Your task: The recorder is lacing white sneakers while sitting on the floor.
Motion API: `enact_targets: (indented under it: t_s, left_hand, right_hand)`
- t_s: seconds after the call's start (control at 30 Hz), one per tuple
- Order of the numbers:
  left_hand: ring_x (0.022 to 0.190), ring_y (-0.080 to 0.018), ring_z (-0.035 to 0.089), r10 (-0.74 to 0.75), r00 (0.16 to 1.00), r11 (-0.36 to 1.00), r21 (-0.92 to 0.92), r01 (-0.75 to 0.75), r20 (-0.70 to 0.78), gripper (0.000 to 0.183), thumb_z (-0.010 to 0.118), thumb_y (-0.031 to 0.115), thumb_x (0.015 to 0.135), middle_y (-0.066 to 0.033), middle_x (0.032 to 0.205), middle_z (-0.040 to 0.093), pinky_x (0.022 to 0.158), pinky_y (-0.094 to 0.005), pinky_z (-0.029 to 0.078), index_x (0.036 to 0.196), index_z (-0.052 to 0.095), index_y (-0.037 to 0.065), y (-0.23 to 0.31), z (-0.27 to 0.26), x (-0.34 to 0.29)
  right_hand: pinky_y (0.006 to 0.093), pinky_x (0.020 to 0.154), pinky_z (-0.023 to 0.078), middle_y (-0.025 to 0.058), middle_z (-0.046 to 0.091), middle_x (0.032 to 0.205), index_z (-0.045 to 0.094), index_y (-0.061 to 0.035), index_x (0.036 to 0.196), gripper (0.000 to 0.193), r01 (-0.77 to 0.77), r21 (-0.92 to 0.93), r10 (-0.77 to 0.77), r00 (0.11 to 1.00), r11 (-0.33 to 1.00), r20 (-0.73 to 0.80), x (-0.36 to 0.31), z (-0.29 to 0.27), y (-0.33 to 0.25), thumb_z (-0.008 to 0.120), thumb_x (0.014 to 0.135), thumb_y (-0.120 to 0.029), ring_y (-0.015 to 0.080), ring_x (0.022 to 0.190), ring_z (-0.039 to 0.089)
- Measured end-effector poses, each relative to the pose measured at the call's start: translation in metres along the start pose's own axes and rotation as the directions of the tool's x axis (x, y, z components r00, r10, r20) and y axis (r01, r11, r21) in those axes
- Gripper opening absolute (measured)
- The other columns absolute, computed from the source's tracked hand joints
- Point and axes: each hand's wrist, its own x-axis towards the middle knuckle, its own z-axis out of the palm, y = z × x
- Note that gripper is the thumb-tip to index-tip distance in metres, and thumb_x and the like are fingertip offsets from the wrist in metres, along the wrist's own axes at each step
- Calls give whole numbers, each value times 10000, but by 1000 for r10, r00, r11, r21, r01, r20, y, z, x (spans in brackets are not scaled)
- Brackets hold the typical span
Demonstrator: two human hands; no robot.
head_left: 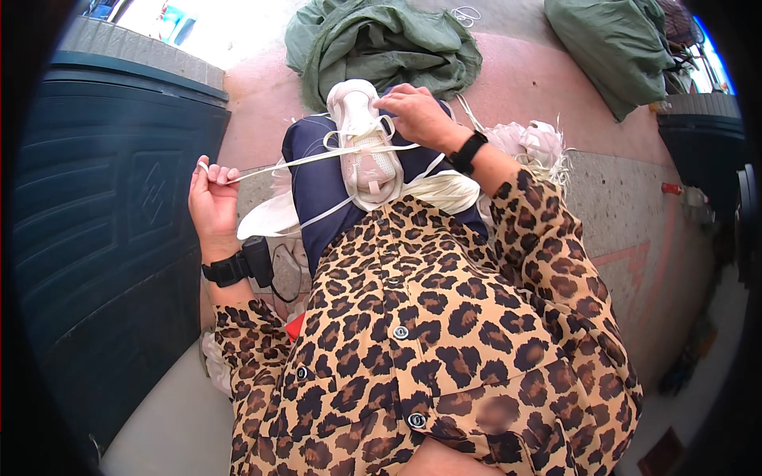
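Note:
A pale pink and white sneaker (365, 170) lies lengthwise on my lap, over dark blue trousers (309, 163). White shoelaces (321, 157) cross its middle and form loose loops. Out to the left, my left hand (213, 194) is closed on a shoelace, which stretches taut from its fingers to the shoe. My right hand (421, 117) is at the far right side of the sneaker, fingers bent and drawn together close to its upper. What those fingertips grip, if anything, is hidden.
Green sacks (381, 44) lie crumpled ahead, with a fuller green sack (615, 51) at far right. Pale shoes and loose laces (536, 147) are piled right of my knees. A dark blue panelled door (119, 174) stands close on my left. White fabric (444, 193) lies beside my lap.

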Motion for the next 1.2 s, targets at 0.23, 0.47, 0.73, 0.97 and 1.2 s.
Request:
enact_targets:
  t_s: [0.23, 0.47, 0.73, 0.97, 1.2]
  left_hand:
    - [476, -59, 301, -78, 971, 968, 215, 128, -227, 169, 462, 85, 891, 24, 583, 329, 432, -200, 263, 1058, 476, 69, 4, -4, -25]
    - [488, -59, 261, -33, 972, 992, 111, 60, -234, 215, 448, 56, 896, 20, 595, 293, 416, -189, 225, 1104, 475, 7, 72, -46, -36]
    - [484, -66, 269, 44, 966, 995, 101, -19, -257, 217, 451, 76, 903, 17, 600, 282, 415, -201, 224, 1094, 487, -20, 101, -68, -22]
    - [596, -35, 462, -217, 973, 436, 884, 169, -79, 446, 651, 84, 688, 10, 724, 526, 488, -184, 367, 1101, 533, -34, -44, 23, 35]
    - [878, -305, 600, -313, 946, -409, 888, -209, 78, 299, 595, 166, 688, -192, 911, 623, 782, -379, 466, 943, 630, 15, -126, 46, 69]
  right_hand:
    - [359, 731, 354, 39, 598, 726, 590, -100, 705, 54, -46, -341, 59, 998, 939, 30, 8, 5, -7, 555, 664, -111, 203, 791, 541]
    - [419, 679, 418, 149, 631, 729, 659, -83, 879, 219, -404, -78, 409, 909, 912, 83, -14, 20, -28, 511, 738, -161, 307, 737, 610]
    - [394, 692, 347, 121, 639, 790, 649, -89, 885, 239, -339, 73, 311, 915, 938, 257, -21, 12, -27, 507, 799, -260, 273, 796, 607]
    - [416, 645, 346, 122, 606, 691, 607, -55, 671, 319, -304, 86, 282, 938, 949, 201, -40, 7, -26, 520, 808, -329, 306, 732, 582]
    - [424, 637, 363, 124, 601, 651, 607, -51, 660, 328, -321, 85, 298, 932, 943, 206, -46, -5, -37, 530, 811, -332, 311, 677, 582]
